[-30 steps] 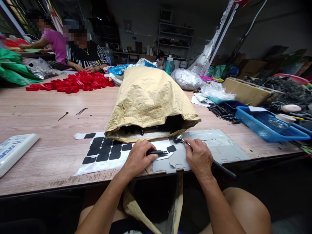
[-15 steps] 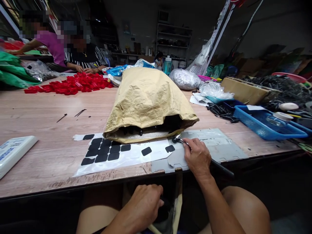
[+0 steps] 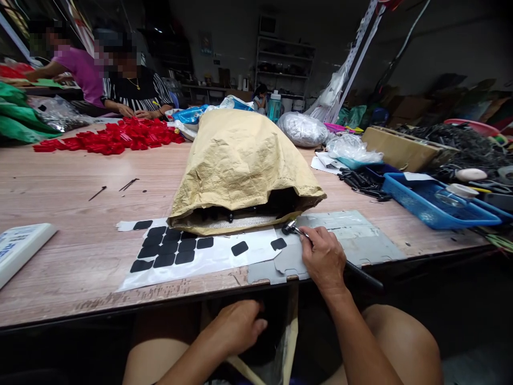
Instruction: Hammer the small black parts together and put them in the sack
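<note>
My right hand [image 3: 324, 256] is closed around a long tool with a black handle [image 3: 364, 276], a shiny metal shaft and a black-and-chrome head [image 3: 289, 228]. It rests over the grey sheet [image 3: 348, 230] by the table's front edge, the tool's head touching or close to the mouth of a large tan paper sack [image 3: 244, 160]. Dark pieces show inside the sack. Below the table edge, my left hand [image 3: 240, 326] hangs over a dark opening between my knees, beside a tan strip [image 3: 291, 331]. Its thumb stands apart from the partly hidden fingers, with nothing visible in them.
A white sheet of black rounded-square stickers [image 3: 216, 262] lies before the sack. To the right are a blue basket [image 3: 436, 206] and black parts [image 3: 364, 184]. At left are a white box [image 3: 24, 251] and red pieces [image 3: 120, 136]. Two people [image 3: 136, 91] sit across the table.
My left hand has opened from a fist with something dark at its fingers, moving slightly left. The right hand and its tool hold about the same place. The view has shifted slightly.
</note>
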The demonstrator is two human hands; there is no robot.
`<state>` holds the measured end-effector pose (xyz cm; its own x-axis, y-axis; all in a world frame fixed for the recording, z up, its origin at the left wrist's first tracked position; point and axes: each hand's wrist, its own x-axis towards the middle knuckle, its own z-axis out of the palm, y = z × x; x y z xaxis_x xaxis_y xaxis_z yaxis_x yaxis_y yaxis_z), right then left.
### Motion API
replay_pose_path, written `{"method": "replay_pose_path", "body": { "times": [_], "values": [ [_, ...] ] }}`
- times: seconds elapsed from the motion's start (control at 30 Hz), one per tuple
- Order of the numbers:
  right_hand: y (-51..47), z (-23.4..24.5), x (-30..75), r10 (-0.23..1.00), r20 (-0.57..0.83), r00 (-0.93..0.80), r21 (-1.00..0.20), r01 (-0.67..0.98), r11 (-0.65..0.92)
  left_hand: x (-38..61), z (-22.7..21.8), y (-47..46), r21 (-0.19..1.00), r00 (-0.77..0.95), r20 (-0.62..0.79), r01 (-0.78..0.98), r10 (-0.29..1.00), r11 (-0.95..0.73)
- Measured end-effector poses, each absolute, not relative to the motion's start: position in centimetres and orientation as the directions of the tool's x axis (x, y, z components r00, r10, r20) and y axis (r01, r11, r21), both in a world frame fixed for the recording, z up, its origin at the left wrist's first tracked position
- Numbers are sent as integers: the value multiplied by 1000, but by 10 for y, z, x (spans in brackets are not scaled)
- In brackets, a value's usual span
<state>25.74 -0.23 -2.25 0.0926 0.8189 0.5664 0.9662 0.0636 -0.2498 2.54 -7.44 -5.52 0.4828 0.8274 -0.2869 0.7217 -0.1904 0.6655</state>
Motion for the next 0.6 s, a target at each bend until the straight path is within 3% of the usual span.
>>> {"method": "replay_pose_path", "body": {
  "times": [0.1, 0.13, 0.23, 0.33, 0.43, 0.6],
  "values": [
    [-2, -24, 258, 815, 571, 95, -253, 965, 65, 18, 2, -60, 791, 648, -256, 567, 718, -230],
    [-2, -24, 258, 816, 571, 92, -252, 965, 67, 15, 18, -49, 804, 614, -219, 554, 759, -216],
    [-2, -25, 258, 816, 571, 93, -251, 966, 65, 4, 42, -5, 620, 163, -27, 777, 986, -111],
    [-1, -25, 258, 813, 574, 100, -256, 965, 62, -3, 40, 37, 383, -180, 101, 915, 979, 129],
    [-1, -25, 258, 812, 575, 102, -262, 963, 65, -2, 29, 60, 303, -248, 90, 929, 964, 211],
    [-1, -25, 258, 812, 575, 104, -275, 959, 72, -1, 27, 62, 275, -244, 82, 937, 966, 213]
  ]
}}
